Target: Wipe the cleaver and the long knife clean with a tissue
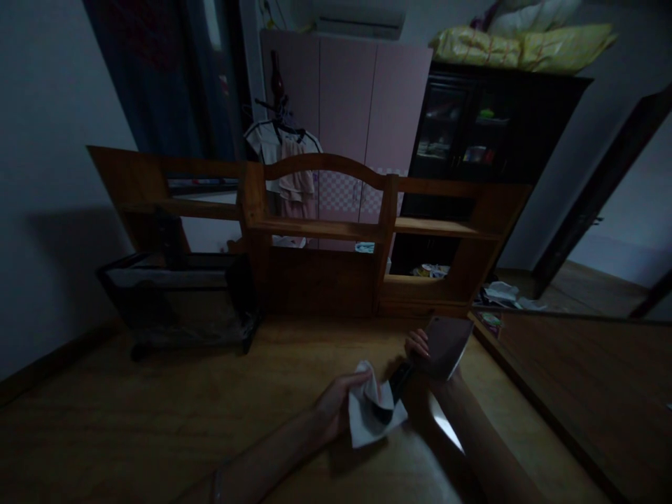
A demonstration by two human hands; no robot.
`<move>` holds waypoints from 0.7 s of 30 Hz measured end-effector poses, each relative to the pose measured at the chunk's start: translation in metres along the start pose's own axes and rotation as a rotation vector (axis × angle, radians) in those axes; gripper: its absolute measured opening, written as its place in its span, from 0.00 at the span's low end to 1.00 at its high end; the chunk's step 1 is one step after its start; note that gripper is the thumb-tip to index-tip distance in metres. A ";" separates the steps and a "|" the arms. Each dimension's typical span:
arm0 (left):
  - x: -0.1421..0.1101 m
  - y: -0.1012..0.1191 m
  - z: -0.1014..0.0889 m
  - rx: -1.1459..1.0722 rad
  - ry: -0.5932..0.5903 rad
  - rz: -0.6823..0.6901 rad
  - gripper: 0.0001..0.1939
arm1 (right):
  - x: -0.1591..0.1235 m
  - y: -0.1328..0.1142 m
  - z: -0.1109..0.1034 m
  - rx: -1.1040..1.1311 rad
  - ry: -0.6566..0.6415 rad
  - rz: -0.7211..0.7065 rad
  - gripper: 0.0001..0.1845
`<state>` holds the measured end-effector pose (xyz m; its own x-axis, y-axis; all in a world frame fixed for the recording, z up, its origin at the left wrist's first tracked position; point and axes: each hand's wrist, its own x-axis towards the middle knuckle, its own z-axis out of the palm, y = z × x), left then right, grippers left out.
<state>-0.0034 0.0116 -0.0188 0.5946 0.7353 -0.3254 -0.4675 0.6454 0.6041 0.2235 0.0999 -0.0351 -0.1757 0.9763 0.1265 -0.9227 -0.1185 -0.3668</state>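
Observation:
My left hand [336, 400] is closed on a white cloth [370, 416], which wraps the dark handle of a cleaver [444, 343]. My right hand [418, 344] grips the broad blade of the cleaver, fingers curled over its left edge. The blade is tilted, its pale cutting edge facing lower right. Both forearms reach in from the bottom of the picture over a wooden table top [210, 413].
A wooden shelf unit [325, 231] stands at the far edge of the table. A dark glass tank [178, 301] sits at the left. Behind are a pink wardrobe [362, 105], a dark cabinet [483, 140] with bedding on top, hanging clothes [286, 157] and an open doorway at right.

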 end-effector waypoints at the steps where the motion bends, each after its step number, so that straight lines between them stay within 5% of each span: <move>1: 0.003 0.001 -0.002 0.053 0.068 0.045 0.17 | 0.000 0.000 -0.002 0.010 0.000 -0.014 0.17; 4: 0.005 0.006 -0.009 0.330 0.122 0.325 0.19 | 0.001 0.001 -0.005 0.027 0.006 -0.041 0.19; 9: -0.009 0.010 -0.003 0.707 -0.025 0.715 0.47 | 0.003 0.007 0.003 0.026 0.001 -0.055 0.19; 16: -0.034 0.007 0.032 1.254 -0.095 1.004 0.30 | -0.005 0.013 0.023 0.074 -0.083 -0.052 0.19; 21: -0.036 0.001 0.041 1.395 -0.170 0.998 0.21 | -0.005 0.025 0.029 0.035 -0.153 -0.018 0.19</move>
<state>0.0017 -0.0228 0.0234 0.5503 0.6214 0.5577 0.1512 -0.7311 0.6653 0.1917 0.0868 -0.0179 -0.2062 0.9398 0.2725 -0.9373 -0.1098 -0.3307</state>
